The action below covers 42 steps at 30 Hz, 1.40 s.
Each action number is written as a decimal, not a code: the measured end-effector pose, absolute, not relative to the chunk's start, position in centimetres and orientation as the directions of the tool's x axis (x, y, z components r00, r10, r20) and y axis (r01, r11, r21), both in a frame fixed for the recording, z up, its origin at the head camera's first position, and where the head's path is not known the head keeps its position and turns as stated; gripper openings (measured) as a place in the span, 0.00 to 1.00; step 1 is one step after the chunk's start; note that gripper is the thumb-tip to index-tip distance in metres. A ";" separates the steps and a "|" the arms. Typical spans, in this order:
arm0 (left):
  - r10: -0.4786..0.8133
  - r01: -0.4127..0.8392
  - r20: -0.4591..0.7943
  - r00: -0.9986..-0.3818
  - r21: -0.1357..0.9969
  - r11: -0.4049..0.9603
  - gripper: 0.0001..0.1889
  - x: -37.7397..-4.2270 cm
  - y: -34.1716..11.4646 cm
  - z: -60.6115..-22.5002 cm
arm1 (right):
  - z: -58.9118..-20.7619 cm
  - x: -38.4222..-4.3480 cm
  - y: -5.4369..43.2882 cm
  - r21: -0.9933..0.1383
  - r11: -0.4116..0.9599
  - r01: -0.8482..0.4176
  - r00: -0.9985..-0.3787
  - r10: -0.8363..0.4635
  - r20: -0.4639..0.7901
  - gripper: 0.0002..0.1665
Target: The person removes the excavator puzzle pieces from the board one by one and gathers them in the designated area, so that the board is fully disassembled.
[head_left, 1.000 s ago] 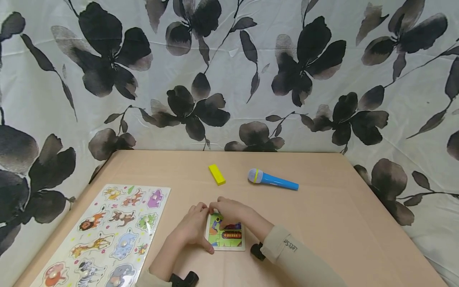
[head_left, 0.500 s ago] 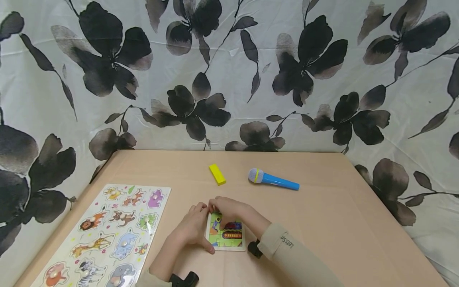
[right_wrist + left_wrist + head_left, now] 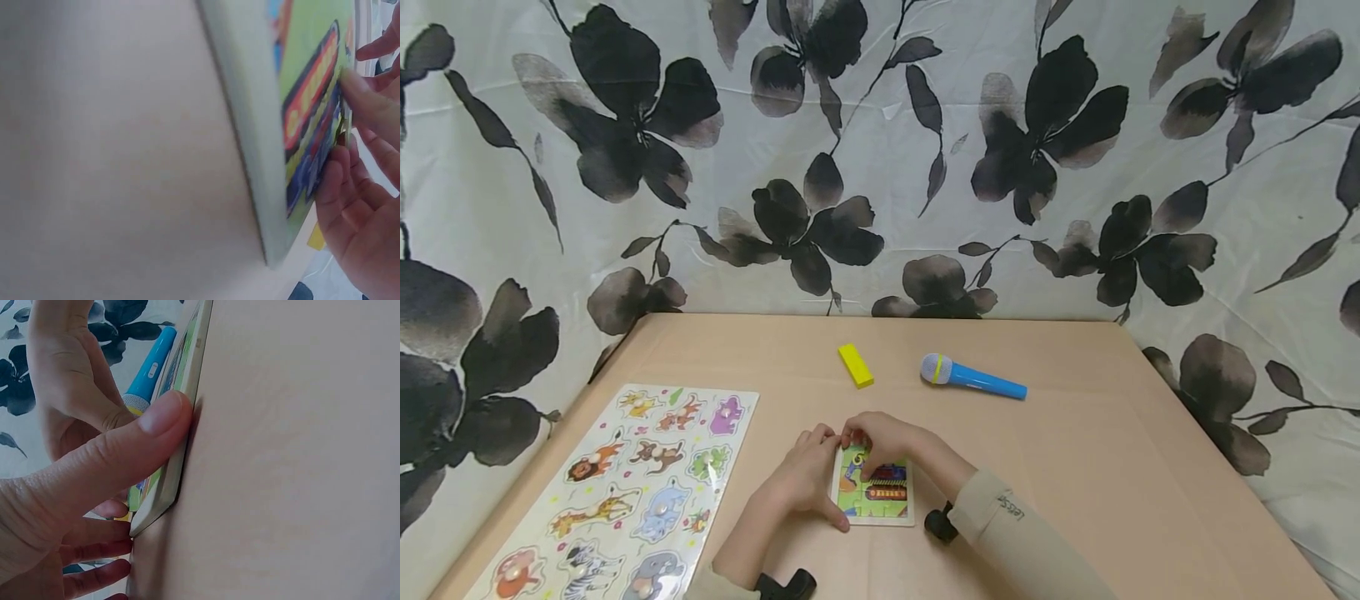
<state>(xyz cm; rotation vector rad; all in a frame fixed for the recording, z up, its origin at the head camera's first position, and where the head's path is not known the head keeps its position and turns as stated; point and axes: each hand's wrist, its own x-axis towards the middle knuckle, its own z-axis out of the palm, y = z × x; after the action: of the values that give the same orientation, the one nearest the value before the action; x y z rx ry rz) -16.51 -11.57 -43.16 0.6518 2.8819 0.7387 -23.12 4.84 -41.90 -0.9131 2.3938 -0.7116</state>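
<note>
A small jigsaw puzzle (image 3: 887, 510) with a light frame lies on the table, showing a digger-like vehicle on green. My left hand (image 3: 805, 475) grips its left side, the thumb (image 3: 162, 415) along the frame's near edge and the fingers round the far corner. Over the puzzle's upper left part, my right hand (image 3: 883, 437) has curled fingers and pinches what looks like a thin puzzle piece (image 3: 346, 128), mostly covered by the fingers. In the right wrist view the puzzle's picture (image 3: 312, 94) is seen at a slant.
To the left lies a large white sheet of animal figures (image 3: 625, 467). Behind the hands are a yellow block (image 3: 855, 366) and a blue toy microphone (image 3: 977, 377). A flowered cloth (image 3: 925, 167) hangs at the table's (image 3: 1075, 467) far edge.
My right hand shifts very slightly at the puzzle's upper left corner, its knuckles a little more raised. The left hand and the puzzle stay put.
</note>
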 end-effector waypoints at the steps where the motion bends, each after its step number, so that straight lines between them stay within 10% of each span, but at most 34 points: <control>1: 0.425 0.378 0.013 -0.905 0.481 0.791 0.56 -16.5 -11.6 -43.2 | -41.9 -23.1 4.9 -0.622 0.635 -0.458 -0.664 -0.710 -0.236 0.22; 42: 0.407 0.344 -0.011 -0.913 0.515 0.785 0.60 -16.3 -11.6 -43.4 | -42.8 -22.1 10.1 -0.760 0.550 -0.347 -0.778 -0.621 -0.094 0.19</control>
<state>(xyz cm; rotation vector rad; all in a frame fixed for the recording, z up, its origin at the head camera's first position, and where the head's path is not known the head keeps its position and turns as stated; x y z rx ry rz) -16.29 -11.57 -43.42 0.6026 2.8528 0.7870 -22.09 10.07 -42.76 -0.7937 2.4368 -1.0807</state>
